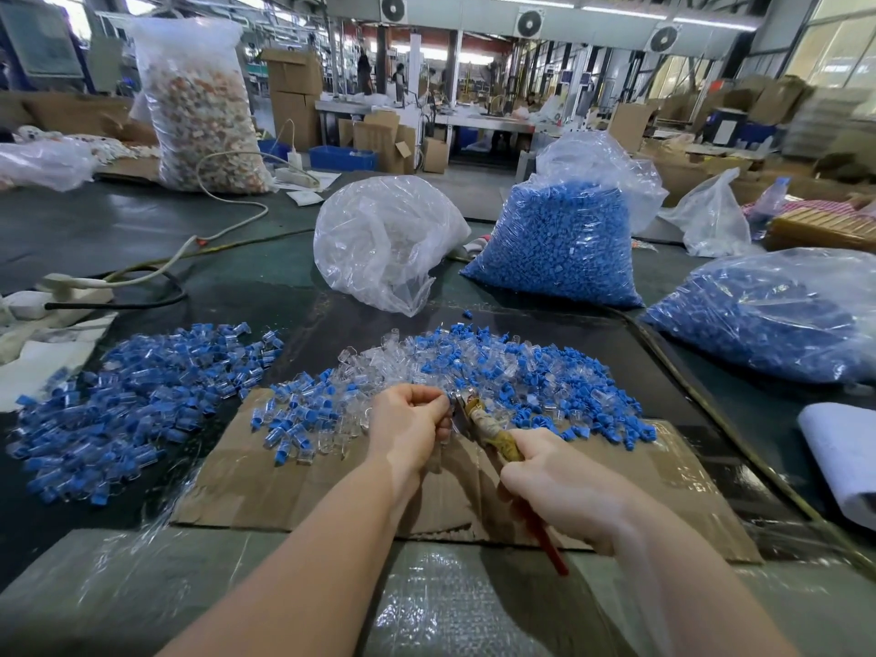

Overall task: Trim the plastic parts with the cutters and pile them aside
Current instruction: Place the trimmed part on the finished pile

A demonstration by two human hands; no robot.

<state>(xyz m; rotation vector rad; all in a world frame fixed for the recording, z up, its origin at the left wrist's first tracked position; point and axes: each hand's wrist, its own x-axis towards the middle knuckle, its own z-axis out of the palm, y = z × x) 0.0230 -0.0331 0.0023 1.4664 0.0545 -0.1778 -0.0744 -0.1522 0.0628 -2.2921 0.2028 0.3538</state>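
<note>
From my head camera, looking down, my left hand [411, 422] has its fingers curled in, pinching a small clear plastic part [445, 401] at the fingertips, though the part itself is too small to make out well; my right hand [554, 481] is wrapped tight round the handles of the cutters [479, 422], whose tip sits right against that part, over the cardboard sheet [294, 486]. I judge I am mid-trim on one piece. The pile on the left [128, 400] looks like the finished stock, set aside on the dark table [142, 230], and it is already sizeable; the heap in front of me [497, 377] is still large, and the full bags of blue pieces [559, 248] behind suggest far more to come. My hands have bare cardboard beneath them, the left pile lies within an easy sweep, and the table's near edge sits close under my forearms
</note>
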